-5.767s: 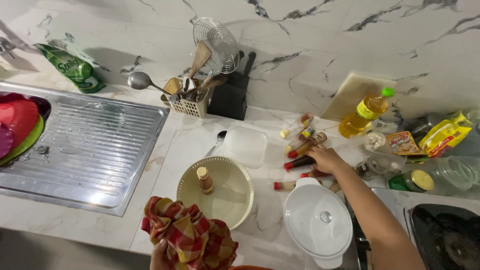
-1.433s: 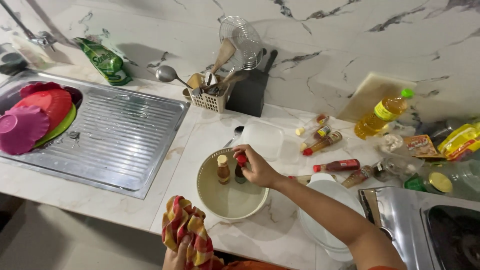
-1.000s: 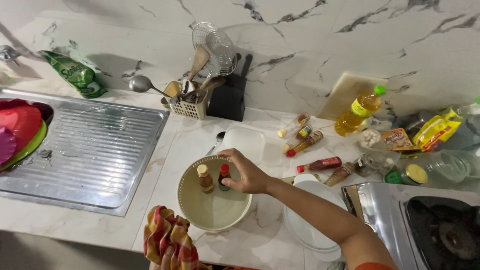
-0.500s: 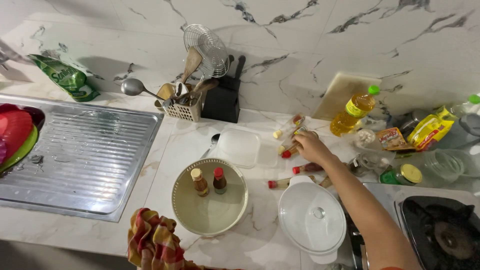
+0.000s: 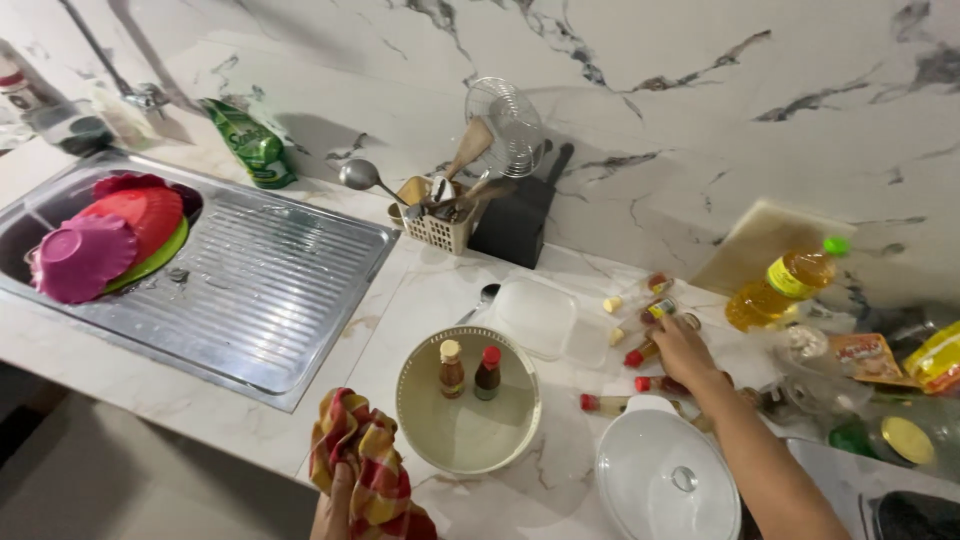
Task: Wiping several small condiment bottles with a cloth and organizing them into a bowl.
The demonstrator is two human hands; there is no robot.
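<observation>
1. Scanning from nine o'clock, I see a steel sink (image 5: 60, 215) holding a stack of red, pink and green plates (image 5: 105, 245), with its ribbed draining board (image 5: 270, 290) running toward the centre.
2. At eleven o'clock a green pouch (image 5: 250, 145) leans on the marble wall, and beside it a cream utensil basket (image 5: 435, 215) holds spoons and a wooden spatula, just in front of a black knife block (image 5: 515, 220).
3. At six o'clock my left hand (image 5: 335, 510) is clenched on a red-and-yellow checked cloth (image 5: 365, 465) at the counter's near edge.
4. Just right of the cloth, dead centre, sits a round cream tray (image 5: 465, 440) with two small sauce bottles (image 5: 470, 370) standing upright in it, side by side, one yellow-capped and one red-capped.
5. Beyond the tray at twelve o'clock lies a clear plastic lid (image 5: 540, 315) with a spoon beside it.
6. At three o'clock my right hand (image 5: 685, 350) rests among a scatter of small bottles lying on the counter (image 5: 640, 310); I cannot tell whether its fingers have closed on one.
7. Near five o'clock a white pot lid (image 5: 665, 485) sits just under that forearm.
8. Farther right stand a yellow oil bottle (image 5: 785, 290) and a few packets (image 5: 900, 355).
</observation>
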